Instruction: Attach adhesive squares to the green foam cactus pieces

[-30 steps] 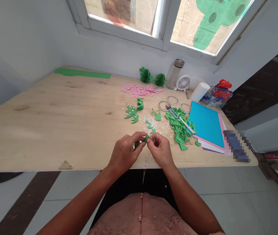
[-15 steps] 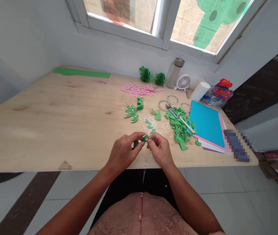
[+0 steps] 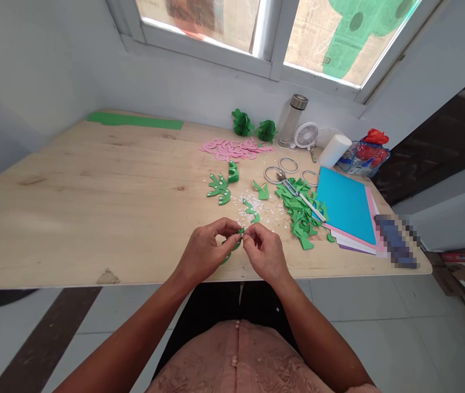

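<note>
Between the thumb and fingers of my left hand is a curved green paper cutout, partly hidden by those fingers. My right hand pinches at the cutout's upper end, its fingertips almost meeting the left ones. Whatever sits in that right pinch is too small to make out. Just beyond my hands lies a wavy green paper strip with white patches, among scattered tiny white paper bits. Farther left are more green cutouts with white squares and a small green stack.
Green scraps are heaped on the right, with scissors and a white-handled tool on them. Beside them lie coloured sheets. Pink cutouts, a bottle, a fan and a white roll stand farther back.
My right fingertips have shifted slightly left, closer to the left ones. The green cutout has turned a little, and its lower curve shows more below my left fingers.
</note>
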Tool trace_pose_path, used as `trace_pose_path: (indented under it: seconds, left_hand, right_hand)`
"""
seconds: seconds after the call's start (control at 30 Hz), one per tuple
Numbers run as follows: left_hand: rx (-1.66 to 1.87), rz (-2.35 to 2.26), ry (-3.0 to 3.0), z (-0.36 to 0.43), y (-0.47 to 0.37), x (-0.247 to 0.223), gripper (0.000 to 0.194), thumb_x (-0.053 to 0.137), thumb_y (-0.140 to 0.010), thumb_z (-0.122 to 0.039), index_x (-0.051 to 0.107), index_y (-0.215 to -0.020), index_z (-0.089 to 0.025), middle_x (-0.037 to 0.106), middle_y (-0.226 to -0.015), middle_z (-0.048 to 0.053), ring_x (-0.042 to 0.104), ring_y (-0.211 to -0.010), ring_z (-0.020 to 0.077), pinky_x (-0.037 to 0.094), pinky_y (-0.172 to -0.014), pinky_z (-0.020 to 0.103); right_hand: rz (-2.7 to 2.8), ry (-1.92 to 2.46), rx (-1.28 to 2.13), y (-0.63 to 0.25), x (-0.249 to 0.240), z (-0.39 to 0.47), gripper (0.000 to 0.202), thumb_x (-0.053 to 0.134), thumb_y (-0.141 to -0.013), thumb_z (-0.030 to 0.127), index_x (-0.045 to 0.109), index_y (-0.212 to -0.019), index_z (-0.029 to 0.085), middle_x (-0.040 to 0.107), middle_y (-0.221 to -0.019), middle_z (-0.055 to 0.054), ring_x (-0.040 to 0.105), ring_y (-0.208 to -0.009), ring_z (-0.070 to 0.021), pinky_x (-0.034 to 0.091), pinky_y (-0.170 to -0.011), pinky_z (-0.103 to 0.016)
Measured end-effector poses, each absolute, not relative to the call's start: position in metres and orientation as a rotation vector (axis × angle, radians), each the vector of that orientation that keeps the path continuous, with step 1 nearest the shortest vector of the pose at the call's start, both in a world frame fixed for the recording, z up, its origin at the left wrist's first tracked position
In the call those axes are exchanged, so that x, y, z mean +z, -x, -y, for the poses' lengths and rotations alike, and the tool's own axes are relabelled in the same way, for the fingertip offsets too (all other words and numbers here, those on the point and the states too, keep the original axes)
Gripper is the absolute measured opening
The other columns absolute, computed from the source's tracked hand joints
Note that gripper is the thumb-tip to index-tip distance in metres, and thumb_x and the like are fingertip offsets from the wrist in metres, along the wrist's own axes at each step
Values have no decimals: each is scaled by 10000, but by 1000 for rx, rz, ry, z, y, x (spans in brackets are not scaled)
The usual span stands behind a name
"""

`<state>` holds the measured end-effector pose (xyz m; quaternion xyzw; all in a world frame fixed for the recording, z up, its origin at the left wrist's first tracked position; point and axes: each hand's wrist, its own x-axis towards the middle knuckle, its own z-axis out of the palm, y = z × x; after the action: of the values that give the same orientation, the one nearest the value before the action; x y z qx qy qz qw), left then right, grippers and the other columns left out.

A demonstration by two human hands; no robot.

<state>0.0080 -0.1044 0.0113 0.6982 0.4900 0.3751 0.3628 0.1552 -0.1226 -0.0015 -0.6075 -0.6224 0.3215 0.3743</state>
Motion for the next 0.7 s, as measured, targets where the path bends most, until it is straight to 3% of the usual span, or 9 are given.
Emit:
trace_pose_path:
  seconds: [0.27, 0.53, 0.7]
  left_hand:
    - [1043, -1378, -1929, 110, -11, 5, 123, 552, -781, -274, 663, -808, -227, 743, -807, 7, 696, -762, 192, 537, -770, 317]
    - [1076, -1392, -1942, 113, -11, 2, 105, 555, -787, -273, 639, -828, -227, 732, -833, 10, 691, -770, 185, 534, -781, 313]
    - [1072, -1368, -1870, 112, -10, 2, 89, 567, -779, -269, 632, -800, -212, 728, -803, 4, 697, -750, 178, 540, -753, 293]
  right_hand:
    - [1615, 1580, 785, -154, -3, 123, 103, 519, -764, 245, 564, -680, 205, 569, -574, 32, 472, -509, -107, 336, -514, -230]
    - [1265, 1391, 1221, -156, -13, 118, 116, 546, -744, 261, 593, -673, 183, 625, -558, 8, 540, -503, -114, 422, -495, -222]
    - [1079, 1324, 1370, -154, -4, 118, 120, 575, -701, 271, 595, -631, 175, 606, -520, 14, 497, -448, -91, 405, -461, -208]
